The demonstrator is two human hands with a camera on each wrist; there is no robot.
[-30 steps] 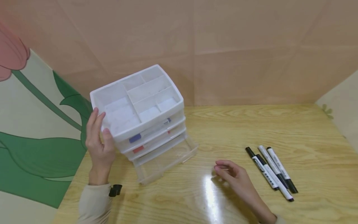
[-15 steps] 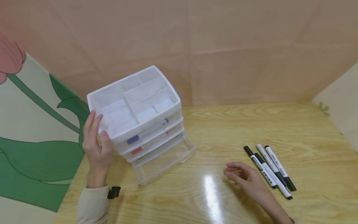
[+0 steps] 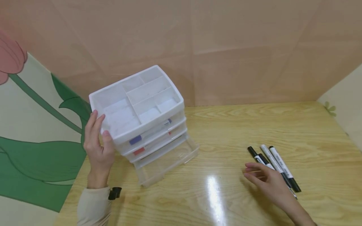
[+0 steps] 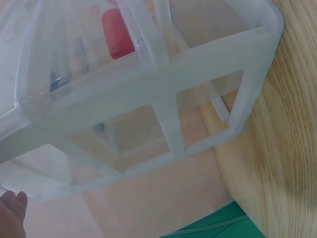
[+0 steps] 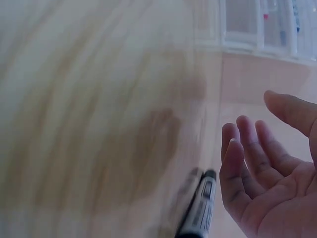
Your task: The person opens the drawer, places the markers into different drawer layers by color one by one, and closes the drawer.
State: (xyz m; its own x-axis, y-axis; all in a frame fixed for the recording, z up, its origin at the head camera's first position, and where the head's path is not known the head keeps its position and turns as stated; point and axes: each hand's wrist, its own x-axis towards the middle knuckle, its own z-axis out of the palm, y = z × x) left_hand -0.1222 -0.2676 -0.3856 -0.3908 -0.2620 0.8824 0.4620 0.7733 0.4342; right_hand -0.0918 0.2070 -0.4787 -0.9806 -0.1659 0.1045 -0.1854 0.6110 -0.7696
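Observation:
A white plastic drawer organizer stands at the left, its top tray divided into compartments. Its bottom clear drawer is pulled out. The left hand rests against the organizer's left side near the top rim, fingers fairly straight. In the left wrist view only its fingertips show by the frame. Over the table at the right hovers the right hand, fingers relaxed and holding nothing. Several black-and-white markers lie just beyond and partly beneath it; one marker appears beside the fingers in the right wrist view.
Through the closed upper drawers show a blue-capped pen and a red-capped one. The wooden table meets a peach-coloured wall covering behind, and a painted flower panel stands at the left.
The right hand has moved rightward from beside the pulled-out drawer to the markers, now covering part of them. The left hand and organizer stay together, with only a slight shift of view.

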